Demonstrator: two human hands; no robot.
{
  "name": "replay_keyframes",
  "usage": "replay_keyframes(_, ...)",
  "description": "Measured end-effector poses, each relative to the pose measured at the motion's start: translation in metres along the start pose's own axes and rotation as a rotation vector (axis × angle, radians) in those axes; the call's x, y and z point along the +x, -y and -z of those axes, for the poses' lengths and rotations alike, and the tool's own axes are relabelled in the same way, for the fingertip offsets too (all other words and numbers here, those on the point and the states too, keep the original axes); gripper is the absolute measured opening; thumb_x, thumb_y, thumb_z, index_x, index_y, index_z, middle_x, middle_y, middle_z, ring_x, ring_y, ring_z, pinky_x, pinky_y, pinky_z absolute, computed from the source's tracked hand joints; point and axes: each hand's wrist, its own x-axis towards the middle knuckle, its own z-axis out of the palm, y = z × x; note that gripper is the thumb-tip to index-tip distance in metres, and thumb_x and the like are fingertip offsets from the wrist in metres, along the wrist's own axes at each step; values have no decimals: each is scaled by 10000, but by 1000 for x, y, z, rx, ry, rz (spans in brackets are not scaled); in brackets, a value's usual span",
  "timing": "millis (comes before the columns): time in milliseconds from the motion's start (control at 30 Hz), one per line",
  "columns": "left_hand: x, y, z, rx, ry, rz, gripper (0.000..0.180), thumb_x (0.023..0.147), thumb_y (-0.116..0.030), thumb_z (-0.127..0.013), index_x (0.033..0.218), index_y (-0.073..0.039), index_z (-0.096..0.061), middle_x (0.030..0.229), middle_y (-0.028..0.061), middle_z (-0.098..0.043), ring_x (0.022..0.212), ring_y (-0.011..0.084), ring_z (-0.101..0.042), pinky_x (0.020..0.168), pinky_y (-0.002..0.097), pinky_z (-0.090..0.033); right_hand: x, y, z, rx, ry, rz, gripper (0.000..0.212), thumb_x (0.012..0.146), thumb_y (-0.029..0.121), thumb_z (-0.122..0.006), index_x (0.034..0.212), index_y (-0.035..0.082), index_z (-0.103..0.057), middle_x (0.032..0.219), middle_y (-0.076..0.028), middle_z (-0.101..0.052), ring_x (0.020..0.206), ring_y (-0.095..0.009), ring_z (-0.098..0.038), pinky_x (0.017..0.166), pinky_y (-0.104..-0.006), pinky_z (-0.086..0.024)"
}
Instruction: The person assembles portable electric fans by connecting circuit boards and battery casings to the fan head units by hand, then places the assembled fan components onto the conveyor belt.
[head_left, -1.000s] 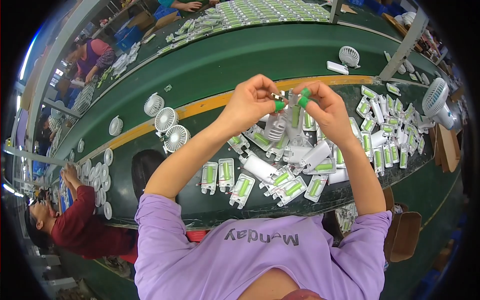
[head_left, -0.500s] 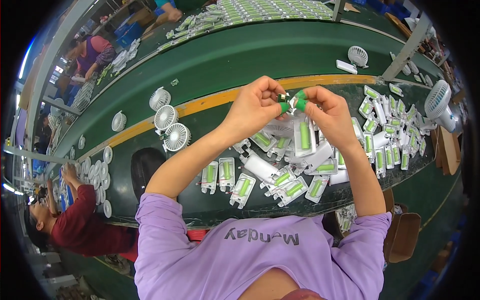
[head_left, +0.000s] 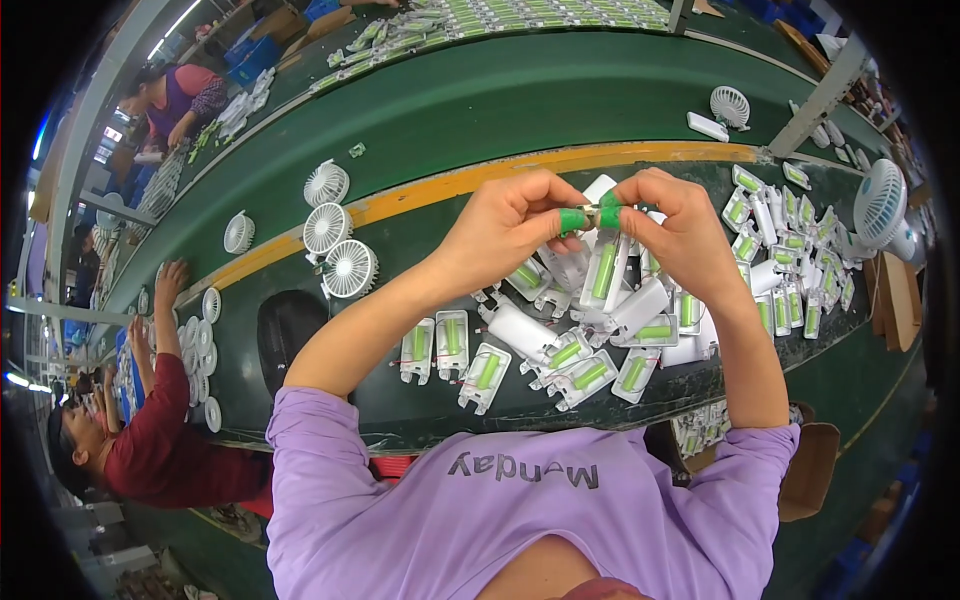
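Note:
My left hand (head_left: 515,222) and my right hand (head_left: 668,222) meet over the pile, each closed in a pinch, with green tape around thumbs and fingertips. Between them shows a sliver of a small part (head_left: 593,213); the fingers hide most of it. Half a second ago a small circuit board showed in the left pinch and a small white piece in the right. Just below the fingers is a white handle shell with a green battery cell (head_left: 604,272). Under and around it lie several more such white shells (head_left: 588,378), some with thin red wires.
Three white fan heads (head_left: 328,229) stand by the yellow belt edge (head_left: 420,200). A black rounded object (head_left: 290,335) lies left of my forearm. More shells heap at right, near an upright fan (head_left: 880,205). A co-worker in a dark red sleeve (head_left: 160,430) reaches in at far left.
My fingertips have come closer together, and the circuit board is now mostly covered. The left hand has shifted slightly right and down. At left, the co-worker's arm has reached farther out over the belt.

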Motion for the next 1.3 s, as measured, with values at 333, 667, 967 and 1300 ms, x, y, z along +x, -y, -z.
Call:
replay_keyframes(333,-2,2,3,50,-35,-25,130,851,-34,-577,957,33,-614,892,69,-633,789,113,-617,699,235,-489,4,3,-3,-355,-181,541,134,670,7,-648,772,11,-561,706,-89,-543,702,-267,-519,691,-364,-410)
replay_keyframes(667,-2,-2,5,60,-29,-30,114,835,-17,-555,909,34,-625,774,49,-620,697,85,-587,628,216,-478,13,-8,-7,-40,-29,385,149,674,-23,-643,765,-5,-526,735,-111,-551,718,-281,-543,607,-353,-432)
replay_keyframes(967,3,10,26,-57,-51,52,115,832,-49,-574,898,9,-648,734,55,-643,649,77,-598,596,206,-489,37,-11,-20,-26,72,357,140,681,-20,-645,775,-18,-541,725,-121,-552,706,-290,-549,614,-350,-437)
replay_keyframes(1300,13,30,57,-133,-37,53,141,856,-52,-574,954,45,-606,866,122,-639,752,169,-649,656,254,-539,60,-33,-35,459,258,-93,140,796,83,-609,904,-4,-597,844,-34,-627,794,-90,-557,712,-259,-449)
